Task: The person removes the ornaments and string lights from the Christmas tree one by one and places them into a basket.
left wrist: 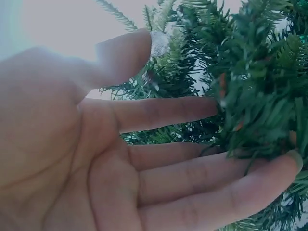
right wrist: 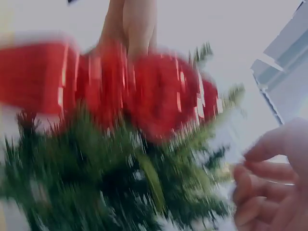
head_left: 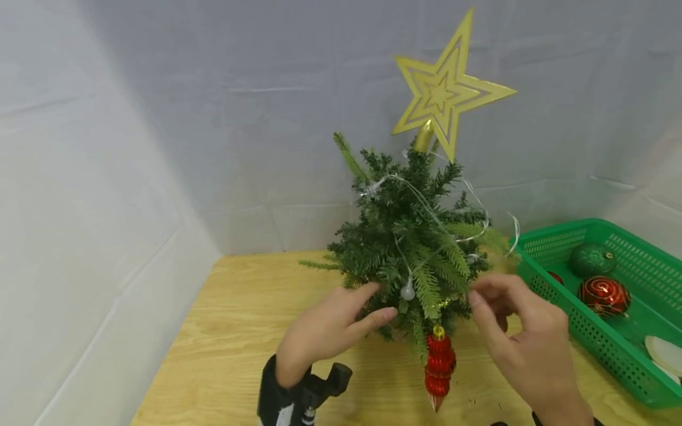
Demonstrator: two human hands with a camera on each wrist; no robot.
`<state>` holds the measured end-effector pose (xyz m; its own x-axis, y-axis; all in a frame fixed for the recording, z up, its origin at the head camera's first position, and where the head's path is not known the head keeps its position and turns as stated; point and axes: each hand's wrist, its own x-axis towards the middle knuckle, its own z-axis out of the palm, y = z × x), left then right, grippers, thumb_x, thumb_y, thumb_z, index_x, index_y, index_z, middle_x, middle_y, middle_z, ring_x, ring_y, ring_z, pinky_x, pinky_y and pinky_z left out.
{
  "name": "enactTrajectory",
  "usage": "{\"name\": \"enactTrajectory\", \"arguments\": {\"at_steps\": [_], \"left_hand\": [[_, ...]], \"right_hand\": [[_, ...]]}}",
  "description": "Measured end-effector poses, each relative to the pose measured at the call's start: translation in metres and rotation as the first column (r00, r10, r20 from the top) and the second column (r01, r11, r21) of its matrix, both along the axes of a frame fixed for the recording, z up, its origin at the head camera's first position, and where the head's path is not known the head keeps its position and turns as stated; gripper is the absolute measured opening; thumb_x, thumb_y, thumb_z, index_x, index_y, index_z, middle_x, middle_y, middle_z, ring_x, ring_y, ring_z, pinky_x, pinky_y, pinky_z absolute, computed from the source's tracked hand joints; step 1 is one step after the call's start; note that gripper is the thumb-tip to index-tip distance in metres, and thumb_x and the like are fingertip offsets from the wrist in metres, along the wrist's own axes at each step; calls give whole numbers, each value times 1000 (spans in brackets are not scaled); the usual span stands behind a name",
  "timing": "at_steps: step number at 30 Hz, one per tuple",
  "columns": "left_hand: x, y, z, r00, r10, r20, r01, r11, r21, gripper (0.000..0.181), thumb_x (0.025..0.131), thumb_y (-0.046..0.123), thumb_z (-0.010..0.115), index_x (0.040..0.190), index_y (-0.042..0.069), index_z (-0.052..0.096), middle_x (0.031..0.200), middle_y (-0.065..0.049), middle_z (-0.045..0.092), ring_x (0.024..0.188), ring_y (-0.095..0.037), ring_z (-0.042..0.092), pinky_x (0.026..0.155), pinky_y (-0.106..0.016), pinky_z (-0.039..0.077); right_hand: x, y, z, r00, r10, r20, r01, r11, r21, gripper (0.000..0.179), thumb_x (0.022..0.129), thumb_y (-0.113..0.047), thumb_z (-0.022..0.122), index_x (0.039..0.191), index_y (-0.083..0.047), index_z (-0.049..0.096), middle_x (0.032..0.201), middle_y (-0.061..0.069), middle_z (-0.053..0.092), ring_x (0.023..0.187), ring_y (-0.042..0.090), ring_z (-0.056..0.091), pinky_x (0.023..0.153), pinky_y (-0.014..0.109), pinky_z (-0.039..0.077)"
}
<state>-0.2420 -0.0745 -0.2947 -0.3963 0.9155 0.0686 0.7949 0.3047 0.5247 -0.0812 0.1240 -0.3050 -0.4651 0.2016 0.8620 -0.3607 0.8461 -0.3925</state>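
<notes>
A small artificial Christmas tree (head_left: 394, 236) with a gold star topper (head_left: 439, 92) stands on the wooden table. From a low front branch hangs a red ridged ornament (head_left: 440, 365), pointed at its lower end; it is blurred in the right wrist view. My left hand (head_left: 333, 325) reaches into the lower left branches, its fingers long and straight among the needles (left wrist: 269, 110). On the right side my right hand (head_left: 524, 337) has curled fingers, thumb and fingertips close together beside a branch and some gold trim (head_left: 443, 304). Whether those fingertips pinch anything I cannot tell.
A green plastic basket (head_left: 565, 307) stands to the right, holding a green ball (head_left: 592, 260), a red ball (head_left: 604, 296) and a whitish flat piece (head_left: 665, 355). A clear light string (head_left: 421, 201) winds round the tree, with a round bulb (head_left: 407, 291) in front. White sheeting (head_left: 266, 118) hangs behind.
</notes>
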Motion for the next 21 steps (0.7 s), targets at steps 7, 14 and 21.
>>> {"name": "enactTrajectory", "arguments": {"at_steps": [7, 14, 21], "left_hand": [[-15, -4, 1, 992, -123, 33, 122, 992, 25, 60, 99, 44, 50, 144, 5, 41, 66, 8, 60, 53, -1, 55, 64, -21, 51], [-16, -3, 2, 990, -129, 63, 127, 991, 37, 58, 100, 41, 50, 145, 6, 41, 68, 10, 62, 54, -1, 57, 64, -20, 51], [-18, -3, 1, 990, -131, 49, 128, 990, 50, 55, 100, 41, 50, 143, 6, 43, 74, 5, 66, 59, 0, 59, 67, -21, 52]], "right_hand": [[-5, -26, -5, 975, 137, 173, -125, 989, -77, 35, 93, 10, 52, 81, -21, 61, 67, -12, 49, 57, 4, 45, 51, 19, 34], [-5, -24, -7, 937, 305, 170, -281, 947, -152, 38, 97, 13, 40, 81, -15, 61, 74, -5, 56, 64, 9, 50, 56, 24, 39], [-2, -28, -2, 935, 271, 228, -218, 948, -233, 29, 95, 8, 50, 91, -16, 65, 78, -4, 58, 66, 11, 46, 58, 27, 37]]}}
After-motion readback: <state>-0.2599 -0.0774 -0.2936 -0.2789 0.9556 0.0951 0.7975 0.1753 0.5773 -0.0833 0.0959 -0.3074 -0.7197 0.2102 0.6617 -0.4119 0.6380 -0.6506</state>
